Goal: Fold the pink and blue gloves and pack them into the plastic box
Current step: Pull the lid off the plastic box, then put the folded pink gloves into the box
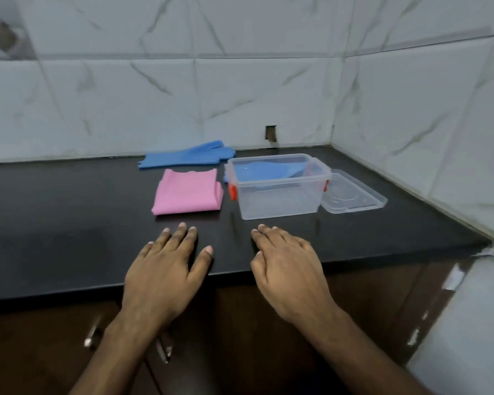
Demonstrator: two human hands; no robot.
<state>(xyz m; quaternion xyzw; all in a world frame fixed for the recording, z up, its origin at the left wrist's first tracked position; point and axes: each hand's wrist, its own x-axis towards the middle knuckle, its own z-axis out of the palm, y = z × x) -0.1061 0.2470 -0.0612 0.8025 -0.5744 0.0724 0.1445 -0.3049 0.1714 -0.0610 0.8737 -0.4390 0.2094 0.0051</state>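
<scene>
1. Head view, read left to right: our left hand (161,263) lies palm down on the black countertop (54,223) near its front edge, fingers straight and slightly spread, thumb out to the side. It holds nothing.
2. Beyond the left fingertips, just apart from them, we note the pink glove (187,192), folded into a flat rectangle on the counter.
3. Farther out from the left hand, behind the pink fold and near the tiled wall (240,81), a blue glove (187,155) lies flat and unfolded, fingers pointing toward the box side.
4. Our right hand (287,265) rests palm down beside the left, the two apart, fingers extended and close together. It grips nothing.
5. Ahead of the right fingertips, not touching them, stands the clear plastic box (278,195) with red latches, open at the top. Blue material shows through its walls; we cannot tell whether this lies inside the box or behind it.
6. To the outer side of the right hand and beyond it, the clear lid (354,195) lies flat on the counter, just beside the box.
7. Below both wrists, dark cabinet fronts with metal handles (92,332) are visible.
</scene>
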